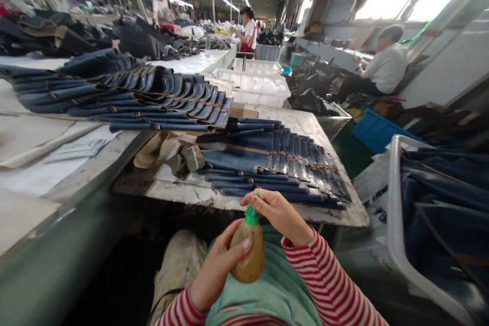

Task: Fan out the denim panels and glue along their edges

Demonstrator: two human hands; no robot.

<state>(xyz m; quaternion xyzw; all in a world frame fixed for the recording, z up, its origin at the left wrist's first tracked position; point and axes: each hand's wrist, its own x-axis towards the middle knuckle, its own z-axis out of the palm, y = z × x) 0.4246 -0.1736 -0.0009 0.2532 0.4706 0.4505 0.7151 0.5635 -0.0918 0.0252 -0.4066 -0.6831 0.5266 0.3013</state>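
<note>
Grip: left hand (219,260) wrapped round amber squeeze bottle (251,257), at 6 o'clock; right hand (277,210) pinched its green cap (251,216) | overlapped blue panels (164,92) lay at 10 o'clock | pale bin (393,204) stood at 4 o'clock

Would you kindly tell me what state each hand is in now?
Left hand: closed, holding the bottle.
Right hand: at the green cap; whether its grip is closed cannot be told.
</note>
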